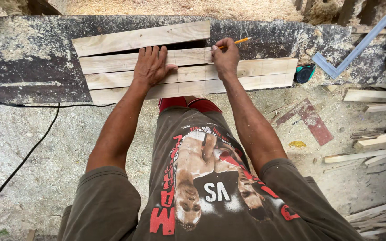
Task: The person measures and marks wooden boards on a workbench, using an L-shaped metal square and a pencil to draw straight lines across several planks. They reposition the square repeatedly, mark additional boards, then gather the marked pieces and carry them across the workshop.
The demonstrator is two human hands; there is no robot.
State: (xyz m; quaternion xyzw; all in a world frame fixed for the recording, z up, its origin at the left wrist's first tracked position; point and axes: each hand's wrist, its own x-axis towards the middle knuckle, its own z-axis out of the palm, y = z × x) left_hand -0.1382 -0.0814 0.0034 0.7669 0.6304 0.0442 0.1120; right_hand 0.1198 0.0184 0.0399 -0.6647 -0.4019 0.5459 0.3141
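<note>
Several pale wooden boards (264, 69) lie side by side on a dark, worn workbench (27, 67). My left hand (150, 64) presses flat on the middle boards, fingers spread. My right hand (225, 58) grips an orange pencil (235, 43), its tip at the end of the second board. The topmost board (141, 38) lies slightly askew, with a dark gap below it.
A green-and-black tape measure (304, 73) rests at the boards' right end. A metal square (354, 49) lies on the bench's right side. Wood offcuts (376, 143) and a red strip (311, 120) lie on the sawdust-covered floor. A black cable (18, 165) runs at left.
</note>
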